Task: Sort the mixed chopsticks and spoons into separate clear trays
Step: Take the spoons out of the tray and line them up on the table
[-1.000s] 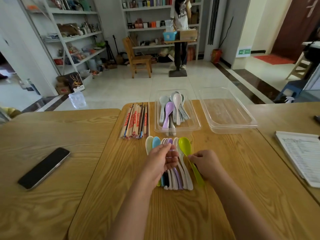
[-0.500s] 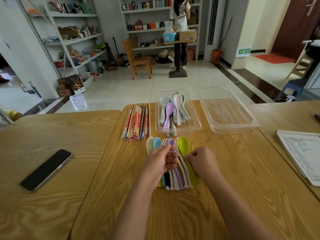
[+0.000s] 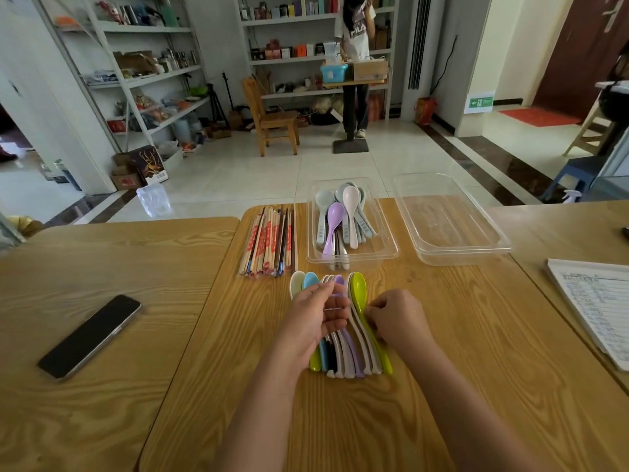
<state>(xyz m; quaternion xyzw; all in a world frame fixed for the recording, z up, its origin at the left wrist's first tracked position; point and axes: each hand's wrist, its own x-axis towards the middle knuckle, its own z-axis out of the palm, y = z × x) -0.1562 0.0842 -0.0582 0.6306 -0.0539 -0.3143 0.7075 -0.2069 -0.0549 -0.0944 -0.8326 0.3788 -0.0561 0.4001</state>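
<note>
Now the person's left hand (image 3: 316, 318) curls its fingers round a row of spoons (image 3: 347, 356) lying on the table (image 3: 442, 335), just in front of the spoon tray (image 3: 381, 253). The right hand (image 3: 396, 318) pinches the green spoon (image 3: 359, 289) at the row's right edge. The chopsticks (image 3: 269, 243) lie left of that tray, and the other tray (image 3: 452, 229) has nothing in it. If the person lifts so many smooth spoons in 1 go, some could slip out and fall.
</note>
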